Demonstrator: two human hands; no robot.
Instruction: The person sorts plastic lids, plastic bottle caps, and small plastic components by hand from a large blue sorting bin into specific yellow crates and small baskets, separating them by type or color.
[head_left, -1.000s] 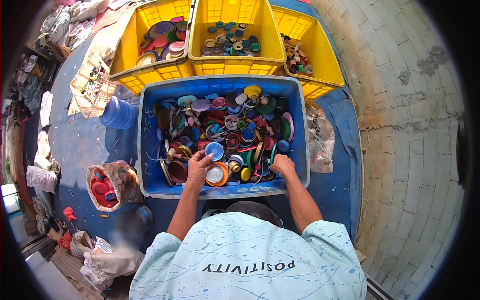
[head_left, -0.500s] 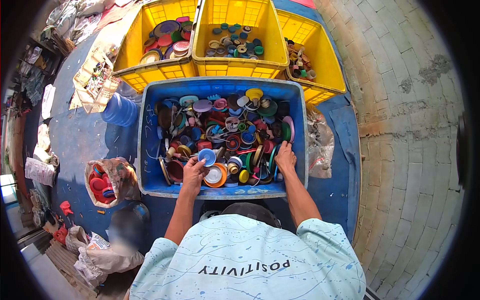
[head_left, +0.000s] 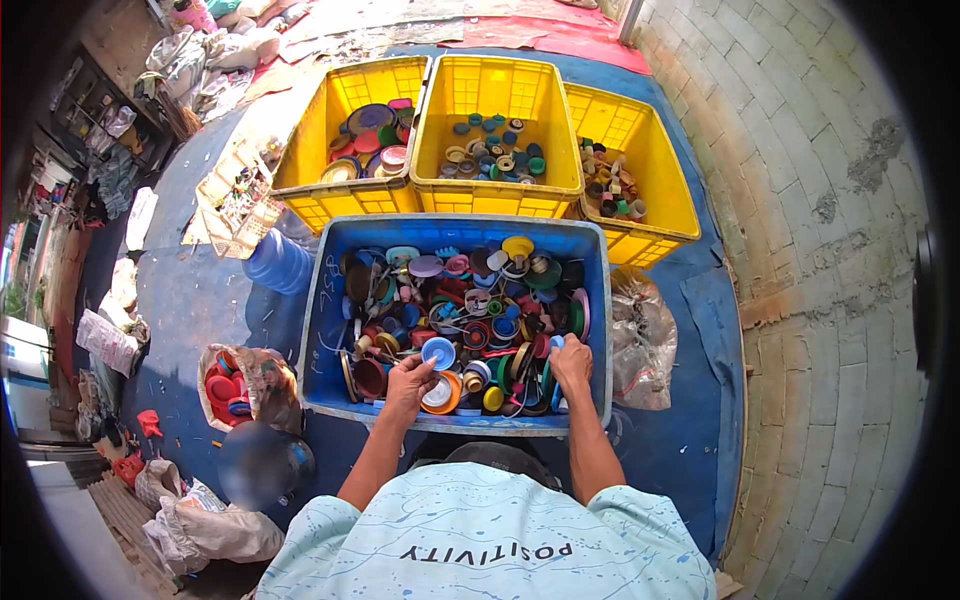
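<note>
A blue bin (head_left: 452, 424) in front of me is heaped with plastic lids, caps and other small plastic pieces. My left hand (head_left: 408, 384) pinches a round blue lid (head_left: 438, 352) by its edge. Just below that lid lie an orange ring-shaped lid (head_left: 452, 402) and a white one inside it. Over the bin's right side, my right hand (head_left: 572, 364) is closed, with a small blue cap (head_left: 556, 342) at its fingertips. Green lids (head_left: 577, 316) and a pink lid (head_left: 585, 308) stand on edge beyond it.
Behind the bin are yellow crates: large lids in the left crate (head_left: 345, 200), bottle caps in the middle crate (head_left: 497, 201), smaller caps in the right crate (head_left: 640, 240). A sack of red lids (head_left: 265, 390) stands left; a clear plastic bag (head_left: 642, 345) and block wall (head_left: 830, 400) are right.
The view has tilted up, so everything sits lower in the picture. A small blue cap now shows at my right fingertips. My left hand keeps hold of the blue lid.
</note>
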